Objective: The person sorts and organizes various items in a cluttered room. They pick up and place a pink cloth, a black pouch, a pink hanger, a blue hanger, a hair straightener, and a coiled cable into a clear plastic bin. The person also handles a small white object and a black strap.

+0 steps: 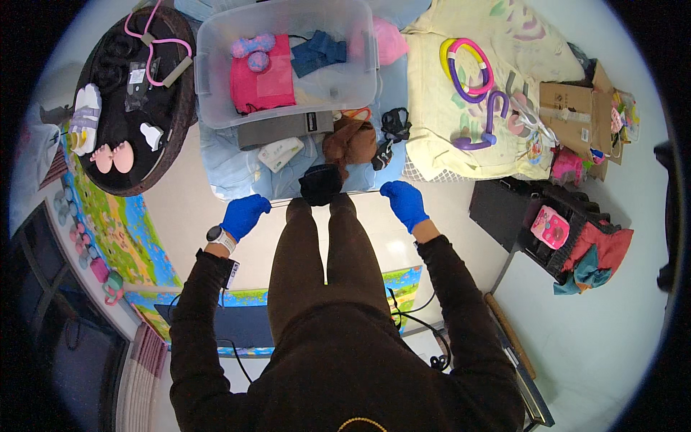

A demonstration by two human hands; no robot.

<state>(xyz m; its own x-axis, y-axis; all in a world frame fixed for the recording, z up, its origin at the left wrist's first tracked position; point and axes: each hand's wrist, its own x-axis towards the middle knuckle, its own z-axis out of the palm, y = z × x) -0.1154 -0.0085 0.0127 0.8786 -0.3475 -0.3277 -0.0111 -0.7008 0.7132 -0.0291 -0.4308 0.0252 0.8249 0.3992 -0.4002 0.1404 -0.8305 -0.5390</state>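
My left hand (247,215), in a blue glove with a white watch at the wrist, is closed in a pinch on one end of a thin cord. Across from it my right hand (404,204), gloved in blue too, pinches the cord's other end. The cord runs nearly level between them, at the near edge of the blue-covered surface. Midway along it is a small black soft item (320,185) whose exact kind I cannot make out. Just beyond it lie a brown cloth bundle (351,142), a white packet (281,153) and a dark grey box (281,129).
A clear plastic bin (209,79) holds pink and blue cloths and a massage roller. On the right, exercise rings (471,66) lie on a cream cover, near a cardboard box (568,108). A dark oval basket (183,108) at left holds toe separators and a pink pull cord.
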